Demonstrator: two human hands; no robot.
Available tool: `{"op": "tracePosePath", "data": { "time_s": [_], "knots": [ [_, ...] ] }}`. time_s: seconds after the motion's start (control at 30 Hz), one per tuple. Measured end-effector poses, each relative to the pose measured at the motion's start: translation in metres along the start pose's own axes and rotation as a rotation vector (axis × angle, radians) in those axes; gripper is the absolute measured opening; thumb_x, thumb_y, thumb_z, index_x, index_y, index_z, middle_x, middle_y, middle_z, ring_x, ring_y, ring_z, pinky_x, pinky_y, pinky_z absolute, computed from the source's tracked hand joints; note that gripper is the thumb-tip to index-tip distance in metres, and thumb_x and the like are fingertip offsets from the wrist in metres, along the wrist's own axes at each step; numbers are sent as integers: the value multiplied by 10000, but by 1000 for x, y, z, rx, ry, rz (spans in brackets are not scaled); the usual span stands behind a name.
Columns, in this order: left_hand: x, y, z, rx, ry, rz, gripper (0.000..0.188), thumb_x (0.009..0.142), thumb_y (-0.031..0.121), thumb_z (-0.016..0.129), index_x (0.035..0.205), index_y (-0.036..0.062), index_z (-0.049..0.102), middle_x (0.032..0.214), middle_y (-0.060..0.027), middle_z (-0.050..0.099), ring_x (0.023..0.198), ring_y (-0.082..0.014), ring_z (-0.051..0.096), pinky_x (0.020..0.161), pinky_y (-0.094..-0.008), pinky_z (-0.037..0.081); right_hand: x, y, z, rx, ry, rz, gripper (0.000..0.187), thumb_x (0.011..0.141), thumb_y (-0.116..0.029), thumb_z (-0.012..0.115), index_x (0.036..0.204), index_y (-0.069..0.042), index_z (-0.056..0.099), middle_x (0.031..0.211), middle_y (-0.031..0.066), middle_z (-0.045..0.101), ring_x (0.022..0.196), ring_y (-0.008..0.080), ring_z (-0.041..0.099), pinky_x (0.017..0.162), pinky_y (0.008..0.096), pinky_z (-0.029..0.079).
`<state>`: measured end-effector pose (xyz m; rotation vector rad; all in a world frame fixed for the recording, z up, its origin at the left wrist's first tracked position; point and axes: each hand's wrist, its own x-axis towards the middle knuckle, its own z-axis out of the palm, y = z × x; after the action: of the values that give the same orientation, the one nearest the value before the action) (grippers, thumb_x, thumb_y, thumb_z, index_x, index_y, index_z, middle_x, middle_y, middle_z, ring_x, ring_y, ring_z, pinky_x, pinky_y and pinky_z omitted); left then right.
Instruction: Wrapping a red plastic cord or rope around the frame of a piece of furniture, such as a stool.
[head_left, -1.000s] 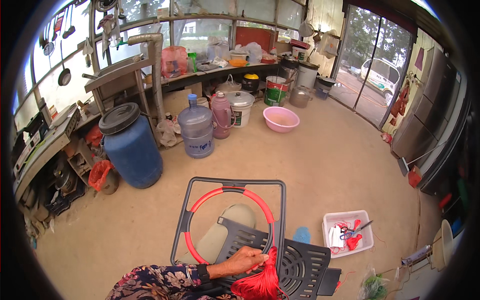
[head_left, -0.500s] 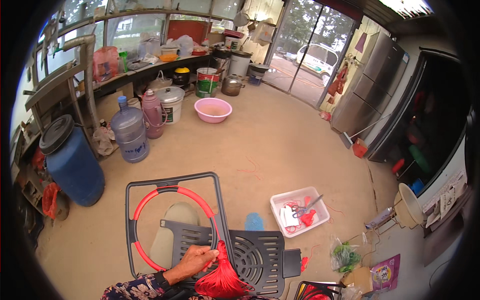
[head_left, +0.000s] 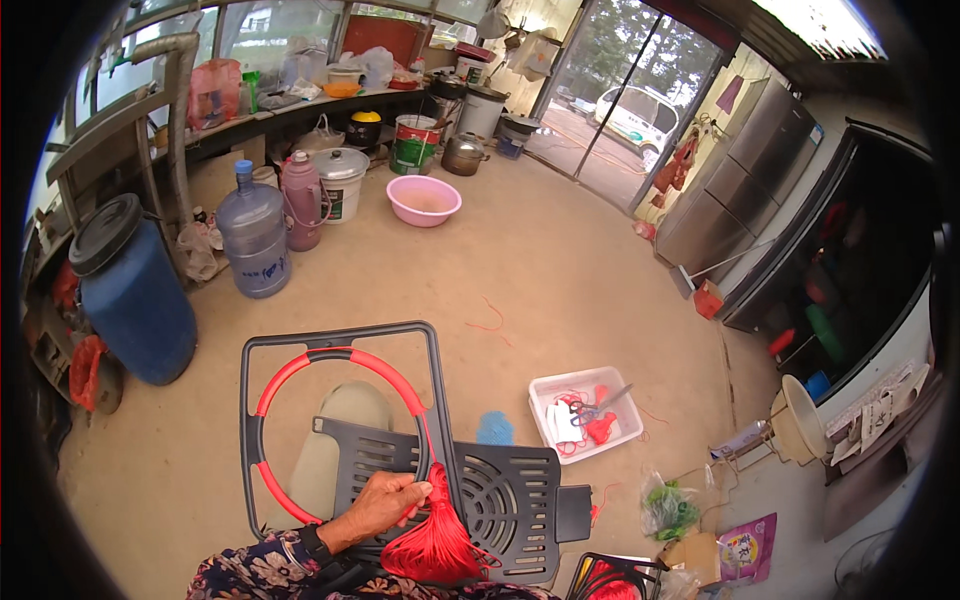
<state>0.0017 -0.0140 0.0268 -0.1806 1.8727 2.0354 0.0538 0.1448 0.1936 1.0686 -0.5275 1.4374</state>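
Note:
My left hand (head_left: pixel 383 503) is closed at the lower right of a black ring (head_left: pixel 262 435) with red wrapped sections. Fingers and thumb pinch the ring together with the top of a red cord bundle (head_left: pixel 440 545), whose loose strands fan out below. The ring sits within a black rectangular frame (head_left: pixel 350 333). Behind the hand and bundle lies a black slotted panel (head_left: pixel 520 490). A beige rounded shape (head_left: pixel 355 405) shows through the ring. My right hand is not in view.
To the right, a white tray (head_left: pixel 541 400) holds scissors (head_left: pixel 590 410) and red cord. Another black frame (head_left: pixel 650 565) with red cord is at the lower edge. A blue barrel (head_left: pixel 140 310), water jug (head_left: pixel 255 240) and pink basin (head_left: pixel 424 202) stand farther off.
The whole view has shifted slightly, so the floor and objects appear higher and a little to the left. My left hand keeps the same grip on the ring and cord bundle.

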Motion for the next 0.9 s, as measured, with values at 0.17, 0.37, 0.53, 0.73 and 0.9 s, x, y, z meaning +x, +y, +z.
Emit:
{"op": "tracePosePath", "data": {
  "time_s": [0.17,0.37,0.53,0.73,0.9],
  "knots": [
    [1,1,0,-14,-2,-9,348,962,287,608,763,1,607,620,-8,550,496,-69,499,434,-235,389,0,-5,9,-7,84,-82,177,824,-8,632,975,-54,551,1005,32,526,929,192,559,821,351,494],
    [-1,1,-1,-33,-9,-1,345,964,291,604,766,7,604,618,-7,546,488,-70,494,429,-233,373,1,-4,8,197,-28,-76,283,839,-17,621,1097,-53,508,1027,35,447,993,199,493,840,336,485],
    [-1,1,0,-6,-19,-2,348,965,298,602,770,10,606,614,0,545,486,-69,492,429,-232,371,-15,-15,7,58,-77,34,281,842,-21,617,1101,-51,513,1015,37,446,997,197,489,825,330,490],
    [1,2,-1,-17,-14,0,344,962,296,606,774,8,612,613,0,550,480,-66,491,429,-229,372,13,18,24,71,28,-314,199,877,-16,585,1067,-45,535,1012,42,477,977,192,492,769,321,505],
    [-2,7,2,31,-18,-16,379,966,319,582,778,-8,624,609,-9,547,493,-71,500,452,-244,403,-8,-5,17,151,40,-10,154,891,-25,574,1040,-54,547,998,32,490,943,187,501,768,319,505]
  ]
}}
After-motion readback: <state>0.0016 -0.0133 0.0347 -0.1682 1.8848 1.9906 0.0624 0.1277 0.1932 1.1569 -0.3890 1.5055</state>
